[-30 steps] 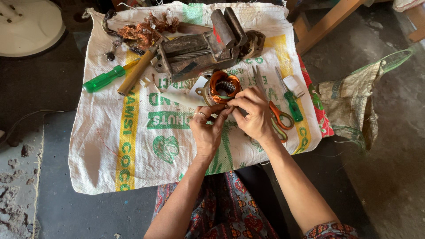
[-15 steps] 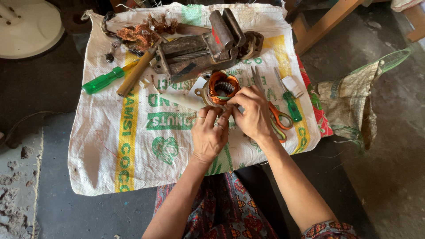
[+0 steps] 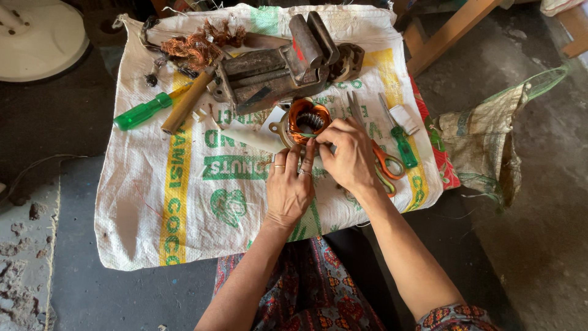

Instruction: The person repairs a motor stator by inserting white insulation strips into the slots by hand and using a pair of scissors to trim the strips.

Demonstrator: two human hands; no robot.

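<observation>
Both hands meet at the motor stator (image 3: pixel 304 119), which sits on the white woven sack (image 3: pixel 184 202) just below the metal vise (image 3: pixel 275 67). Left hand (image 3: pixel 288 184) and right hand (image 3: pixel 350 156) pinch a thin strip at its copper winding, fingertips touching. Orange-handled scissors (image 3: pixel 383 162) lie just beside the right hand; green screwdriver (image 3: pixel 144 111) well apart, left.

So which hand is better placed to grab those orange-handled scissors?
Probably the right hand: the scissors lie just beside it, while the left hand sits farther over, fingertips at the copper-wound motor stator.
</observation>
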